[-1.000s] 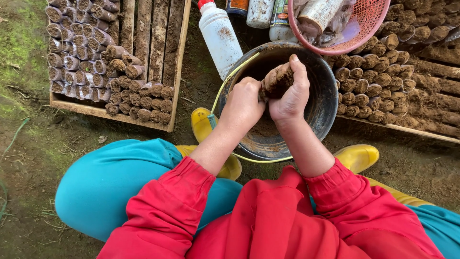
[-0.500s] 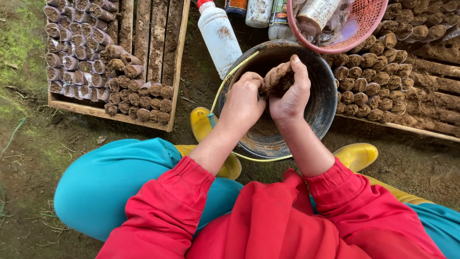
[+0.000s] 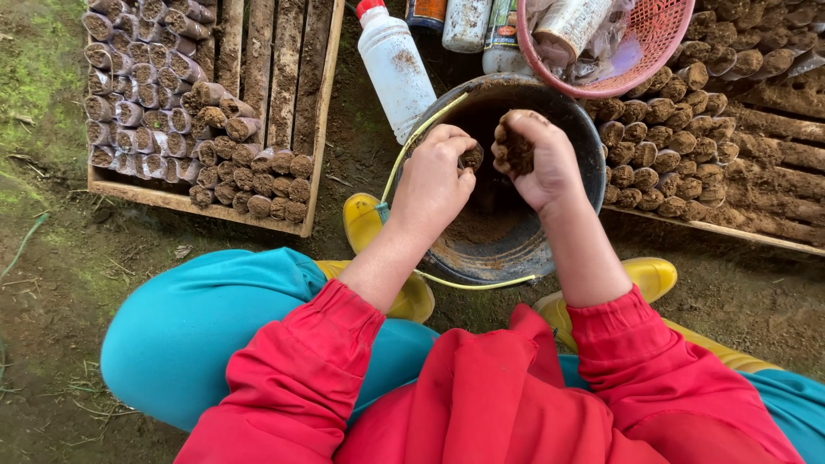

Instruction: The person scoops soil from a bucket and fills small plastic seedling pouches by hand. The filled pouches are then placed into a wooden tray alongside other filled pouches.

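Over the black bucket (image 3: 550, 249), the two hands have come apart since half a second ago. The right hand (image 3: 537, 163) now closes around a clump of soil (image 3: 518, 150), and the left hand (image 3: 434, 185) pinches a smaller bit (image 3: 471, 157). So the filling of soil rolls goes on beside the wooden tray (image 3: 198, 202).

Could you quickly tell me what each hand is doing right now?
Left hand: closed, pinching a small clump of soil.
Right hand: closed around a soil-filled roll.
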